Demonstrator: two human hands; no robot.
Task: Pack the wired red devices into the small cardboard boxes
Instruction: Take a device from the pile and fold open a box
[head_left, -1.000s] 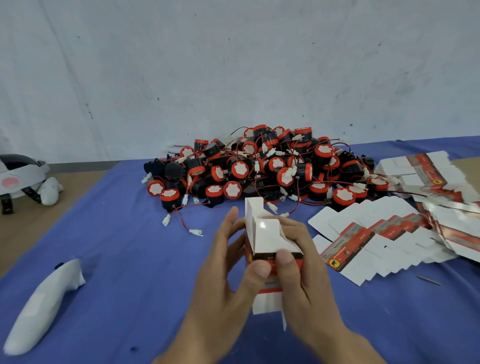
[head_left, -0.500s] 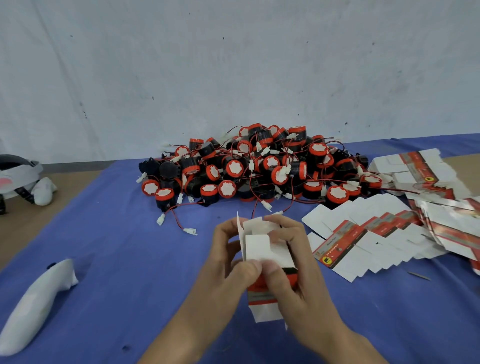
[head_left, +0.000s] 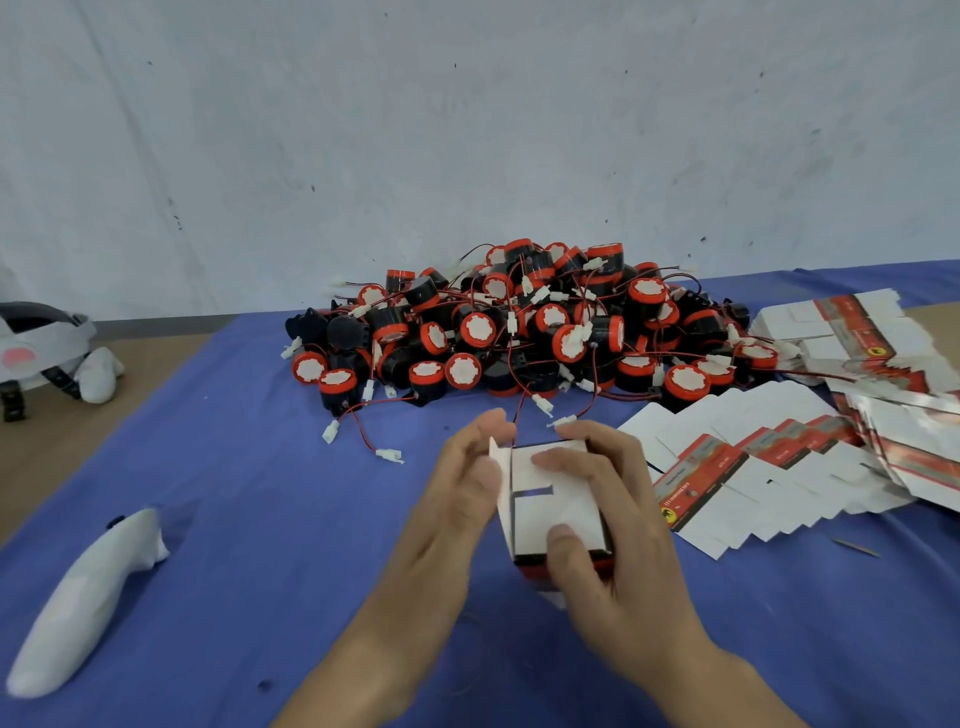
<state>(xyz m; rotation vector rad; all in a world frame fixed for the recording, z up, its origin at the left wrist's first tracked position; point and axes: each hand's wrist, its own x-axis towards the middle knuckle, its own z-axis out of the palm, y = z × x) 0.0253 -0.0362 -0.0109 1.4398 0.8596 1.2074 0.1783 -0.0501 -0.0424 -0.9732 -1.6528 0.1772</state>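
Note:
A small cardboard box (head_left: 553, 501), white with red and black print, is held over the blue cloth at centre front. My right hand (head_left: 605, 512) wraps it, thumb on the near edge and fingers pressing the white end flaps flat. My left hand (head_left: 457, 499) steadies its left side against a raised side flap. A large pile of red and black wired devices (head_left: 524, 327) lies behind, with white connectors trailing forward. Flat unfolded boxes (head_left: 769, 462) fan out to the right.
A blue cloth (head_left: 249, 519) covers the table, with bare wood at the far left. A white handle-shaped object (head_left: 88, 597) lies front left. A white headset (head_left: 36, 353) sits at the left edge. More flat cartons (head_left: 852, 332) are stacked far right. A grey wall rises behind.
The box's upright end flaps have been folded down flat. My right fingers moved on top of them, and my left hand shifted to the box's left side.

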